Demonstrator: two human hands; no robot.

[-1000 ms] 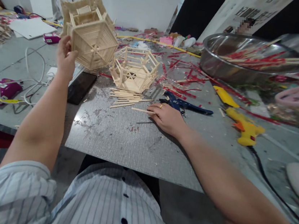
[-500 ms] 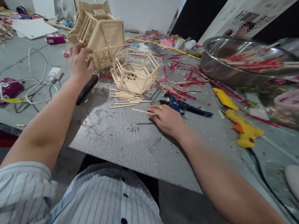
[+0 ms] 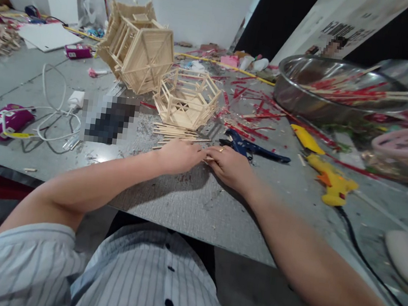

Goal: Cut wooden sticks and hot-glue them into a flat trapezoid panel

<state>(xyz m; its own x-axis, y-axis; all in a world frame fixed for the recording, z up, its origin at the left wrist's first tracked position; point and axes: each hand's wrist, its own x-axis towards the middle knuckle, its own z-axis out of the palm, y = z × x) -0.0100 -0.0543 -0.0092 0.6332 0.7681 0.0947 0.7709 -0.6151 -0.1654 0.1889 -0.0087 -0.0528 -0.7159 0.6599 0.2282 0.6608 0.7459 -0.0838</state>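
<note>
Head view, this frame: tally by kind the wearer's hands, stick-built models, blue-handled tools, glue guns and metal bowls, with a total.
Hands: 2 (left hand, right hand)
Stick-built models: 2 (larger model, open frame)
Blue-handled tool: 1
Yellow glue gun: 1
Metal bowl: 1
Total: 7

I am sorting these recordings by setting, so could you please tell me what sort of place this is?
Probably a craft workspace: the table holds a yellow glue gun, loose wooden sticks and a large model seemingly built of similar sticks.
</note>
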